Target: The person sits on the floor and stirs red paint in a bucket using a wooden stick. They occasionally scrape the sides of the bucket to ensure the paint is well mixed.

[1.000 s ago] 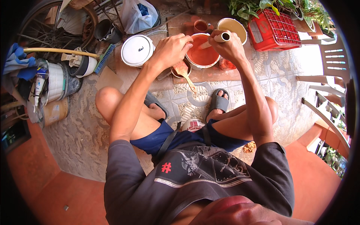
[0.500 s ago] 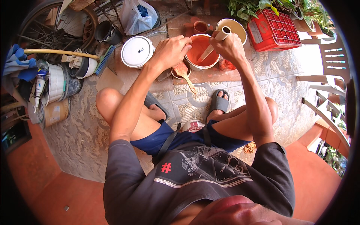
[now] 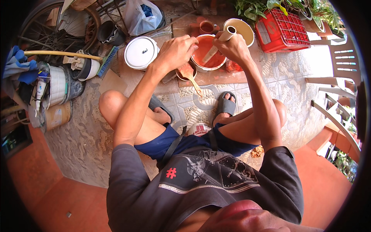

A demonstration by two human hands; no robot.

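My right hand [image 3: 234,47] is closed around a pale, tube-like stick [image 3: 226,36]. The stick's lower end dips into reddish-orange paint inside a round white bucket [image 3: 209,70]. On the bucket's left rim, the fingers of my left hand [image 3: 176,51] are closed, though the hand itself hides their exact hold. A flat paintbrush [image 3: 190,77], its bristles smeared orange, lies across a small can [image 3: 181,76] just below my left hand. Beneath my right wrist stands an orange-stained jar [image 3: 233,67].
A white-lidded bucket [image 3: 140,53] stands to the left. Behind the paint are a cream bucket [image 3: 247,29] and a reddish-brown pot [image 3: 206,26]. A red crate [image 3: 280,33] sits at the far right, a plastic chair [image 3: 344,62] beyond. A blue-bristled broom [image 3: 107,62] and bicycle wheel [image 3: 58,29] crowd the left.
My right hand has shifted slightly left, and the stick's lower end has moved left in the paint. My left hand stays at the rim.
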